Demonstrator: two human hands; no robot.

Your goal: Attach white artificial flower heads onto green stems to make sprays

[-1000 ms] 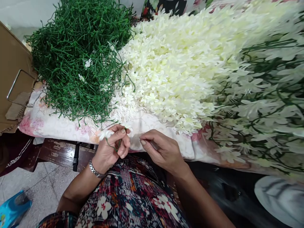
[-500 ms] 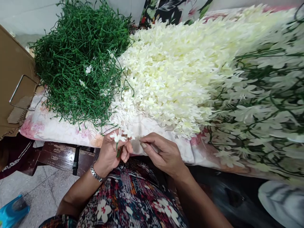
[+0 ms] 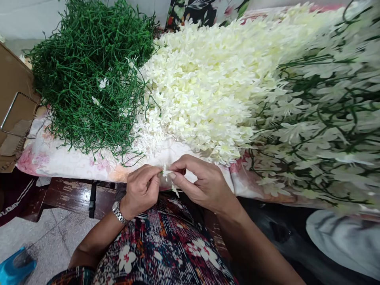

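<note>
Lower centre of frame: I see the left hand (image 3: 143, 187) pinched on a green stem (image 3: 162, 172), right hand (image 3: 204, 185) with thumb and finger closed on white threads (image 3: 169, 172). Small white flower (image 3: 165, 170) sits between the two grips, held from behind, I judge, to keep it steady. Second blossom (image 3: 175, 190) hangs just below. Green stem pile (image 3: 89, 75) upper left, white petal heap (image 3: 204, 95) upper centre, both probably placed for easy reach

The stems (image 3: 89, 71) are dark green. The piled flowers (image 3: 202, 91) are white and pale yellow; the held flower (image 3: 165, 171) is white. The white cloth (image 3: 74, 160) has pink and orange flower prints by its front edge. The dark clothes (image 3: 157, 245) have white flower prints.
</note>
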